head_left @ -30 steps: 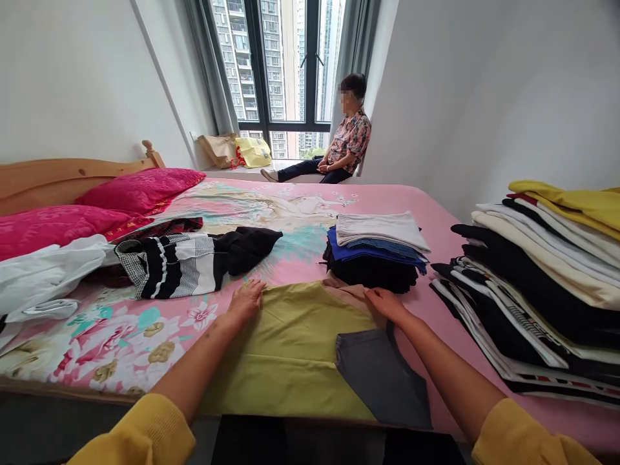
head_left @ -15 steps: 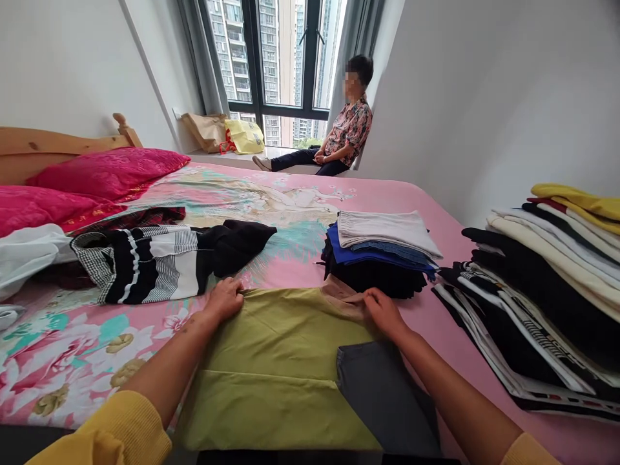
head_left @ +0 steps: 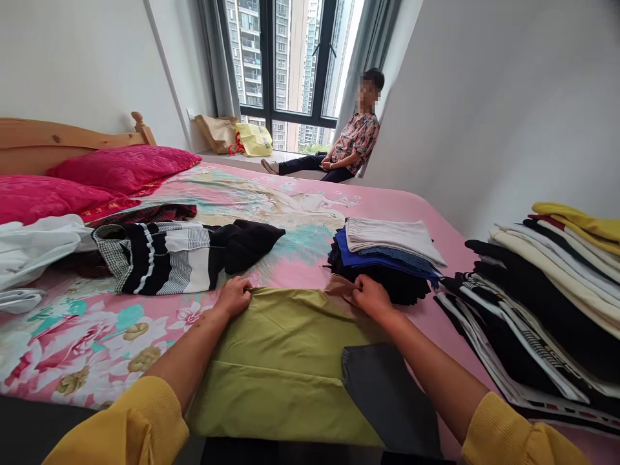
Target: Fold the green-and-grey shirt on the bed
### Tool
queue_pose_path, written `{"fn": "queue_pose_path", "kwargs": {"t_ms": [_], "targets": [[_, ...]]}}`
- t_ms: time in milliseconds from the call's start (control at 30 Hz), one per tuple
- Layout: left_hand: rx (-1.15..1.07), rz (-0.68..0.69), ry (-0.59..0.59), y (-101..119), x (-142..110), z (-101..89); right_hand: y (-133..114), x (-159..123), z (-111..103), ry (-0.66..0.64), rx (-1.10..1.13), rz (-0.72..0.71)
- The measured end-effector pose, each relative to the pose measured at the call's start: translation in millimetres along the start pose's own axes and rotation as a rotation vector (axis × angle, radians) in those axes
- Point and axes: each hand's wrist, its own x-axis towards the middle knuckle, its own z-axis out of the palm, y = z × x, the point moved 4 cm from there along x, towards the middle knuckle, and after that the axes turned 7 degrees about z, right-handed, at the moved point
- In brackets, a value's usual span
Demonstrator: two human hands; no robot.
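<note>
A yellow-green garment [head_left: 285, 355] lies spread flat on the pink floral bed [head_left: 121, 323] in front of me, with a grey panel [head_left: 382, 394] at its lower right. My left hand [head_left: 234, 295] pinches the garment's far left corner, fingers closed on the cloth. My right hand [head_left: 371, 297] grips the far right corner, where a tan piece [head_left: 339, 285] shows. Both arms wear yellow sleeves.
A small folded stack [head_left: 387, 255] sits just beyond my right hand. A tall pile of folded clothes [head_left: 547, 303] fills the right. Unfolded black-and-white clothes [head_left: 169, 255] and a white garment [head_left: 33, 248] lie left, near magenta pillows [head_left: 121, 166]. A person [head_left: 349, 142] sits on the window ledge.
Both hands went from resting flat on the garment's far edge to closing on its two far corners. The view shifted slightly.
</note>
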Motion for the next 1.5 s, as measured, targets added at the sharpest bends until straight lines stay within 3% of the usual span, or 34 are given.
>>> {"fn": "queue_pose_path", "kwargs": {"t_ms": [133,233,367,567,667,800,967,1067,1333,1500], "targets": [[-0.055,0.017,-0.027,1.8,3.9,-19.8,-14.1,-19.7,-36.0,0.272,0.178,-0.249],[-0.079,0.042,0.0,10.1,-6.9,-40.6,-18.1,-45.5,-58.4,0.357,0.227,-0.418],[-0.106,0.128,0.033,27.1,-46.7,-64.2,-8.2,-93.8,-60.8,0.269,0.169,-0.492],[-0.079,0.252,-0.046,41.5,-104.2,-65.9,22.5,-149.1,-15.8,0.018,0.062,-0.506],[-0.064,0.261,-0.041,42.8,-112.0,-66.1,29.3,-153.5,-11.0,0.016,0.103,-0.47],[-0.037,0.296,-0.002,45.7,-116.3,-73.0,32.6,-152.6,-27.1,0.122,0.196,-0.407],[0.0,0.305,-0.048,47.5,-126.5,-74.0,39.3,-158.9,-27.5,0.022,0.154,-0.358],[0.008,0.321,-0.035,50.1,-130.8,-75.5,42.3,-162.9,-29.1,0.047,0.188,-0.322],[-0.057,0.366,-0.037,49.1,-139.2,-71.2,46.1,-169.7,-29.7,0.078,0.177,-0.339],[-0.132,0.288,0.026,42.0,-152.4,-71.8,57.9,-173.2,-21.2,0.07,0.155,-0.356]]}}
